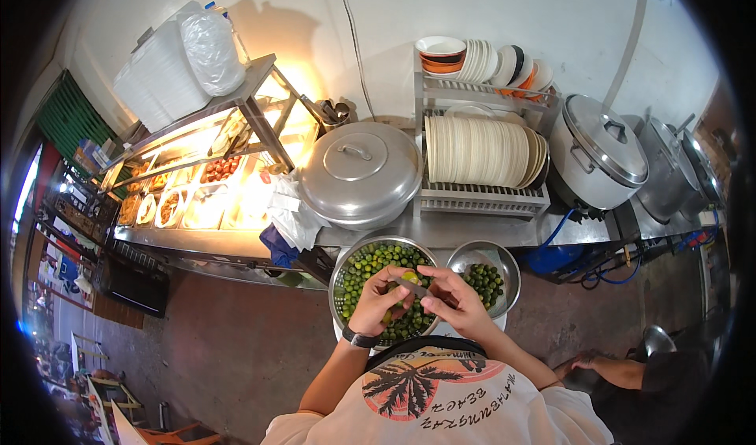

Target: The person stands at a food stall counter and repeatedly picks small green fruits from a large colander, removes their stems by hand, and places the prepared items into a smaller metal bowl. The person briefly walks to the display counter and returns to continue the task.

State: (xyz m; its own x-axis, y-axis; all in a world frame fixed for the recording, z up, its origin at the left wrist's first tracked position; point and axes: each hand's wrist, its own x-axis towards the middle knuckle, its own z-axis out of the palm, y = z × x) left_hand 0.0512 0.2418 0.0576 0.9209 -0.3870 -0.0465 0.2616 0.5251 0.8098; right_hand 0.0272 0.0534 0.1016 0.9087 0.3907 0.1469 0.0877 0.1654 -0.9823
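Above a steel colander (339, 287) of small green citrus fruits (376, 264), my two hands meet. My left hand (376, 303) is closed on a yellowish-green fruit (411, 277), with more yellowish fruit partly visible below its fingers. My right hand (458, 307) grips a small knife (413, 288), whose blade lies against the fruit; its handle is mostly hidden by my fingers. A steel bowl (504, 268) holding more green fruits sits to the right of the colander, just beyond my right hand.
Behind are a lit food warmer (272, 126), large lidded pot (358, 185), dish rack (480, 205) with plates, rice cooker (591, 169) and steel pots (661, 181) along a steel counter (433, 228). Another person's arm (610, 370) reaches in at lower right.
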